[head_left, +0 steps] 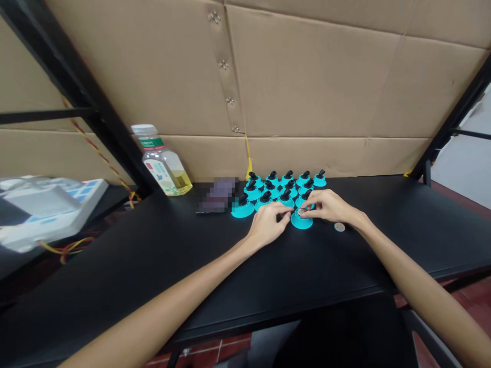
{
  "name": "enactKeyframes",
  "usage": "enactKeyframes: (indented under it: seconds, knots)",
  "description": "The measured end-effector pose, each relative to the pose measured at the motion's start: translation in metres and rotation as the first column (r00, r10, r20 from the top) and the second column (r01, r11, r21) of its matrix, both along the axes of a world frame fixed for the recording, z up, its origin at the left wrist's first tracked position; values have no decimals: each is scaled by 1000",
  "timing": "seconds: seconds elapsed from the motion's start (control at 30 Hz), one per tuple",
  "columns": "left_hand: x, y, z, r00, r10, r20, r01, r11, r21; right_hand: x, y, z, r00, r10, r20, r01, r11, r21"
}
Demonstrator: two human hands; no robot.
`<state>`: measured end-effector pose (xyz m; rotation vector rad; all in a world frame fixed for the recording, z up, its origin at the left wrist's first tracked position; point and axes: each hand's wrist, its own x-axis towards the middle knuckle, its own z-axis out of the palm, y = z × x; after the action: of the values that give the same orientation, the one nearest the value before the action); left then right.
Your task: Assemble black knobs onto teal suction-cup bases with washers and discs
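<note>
Several turquoise cone-shaped pieces (242, 208) with black tilted tops stand in close rows on the black table. Nearest me is another turquoise cone (302, 222), with no black top showing. At its upper end my right hand (326, 205) pinches a small round patterned disc (301, 211). My left hand (268, 221) is just left of that cone, thumb and index finger drawn together; whatever lies between them is too small to make out. A second round disc (339, 227) lies flat on the table below my right wrist.
Left of the rows lies a pixelated dark flat object (219, 195). A bottle of yellow liquid (165, 166) stands by the cardboard wall (318, 76). A white power strip (57, 209) with twisted wires is at far left. Black metal posts (72, 87) frame the table (153, 266).
</note>
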<state>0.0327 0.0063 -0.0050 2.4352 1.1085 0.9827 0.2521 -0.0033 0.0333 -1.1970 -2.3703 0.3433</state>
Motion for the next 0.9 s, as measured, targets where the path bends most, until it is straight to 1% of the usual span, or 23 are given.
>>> enactKeyframes:
  seconds: [0.1,0.27,0.37,0.43,0.5,0.57,0.67,0.77,0.83,0.9]
  knots:
    - [0,0,0,1000,-8,-8,8,1000,5,0,0,0,1000,0,8,0,1000,6]
    - [0,1,-1,1000,-11,3,11,999,32,-4,0,0,1000,-14,11,14,999,-38]
    - [0,1,-1,1000,-15,10,14,999,33,-4,-1,3,1000,-28,-5,28,999,-44]
    - [0,0,-1,1000,-7,26,6,999,39,-1,-1,7,998,-54,-34,53,998,-39]
    - [0,-1,-1,999,-9,40,6,998,60,6,0,11,993,-109,-41,107,994,-30]
    - [0,-3,-1,998,-34,50,29,995,98,14,2,15,985,-172,11,172,985,-24]
    - [1,-7,1,994,-106,16,102,980,170,26,4,16,956,-237,174,248,968,-40]
    - [1,-11,2,978,-179,-111,200,953,229,28,2,15,921,-249,300,291,951,-102]
    - [2,-11,1,962,-200,-185,243,937,253,26,1,13,914,-236,330,294,946,-138]
    - [2,-11,0,953,-204,-222,261,928,267,23,0,12,917,-224,331,285,947,-148]
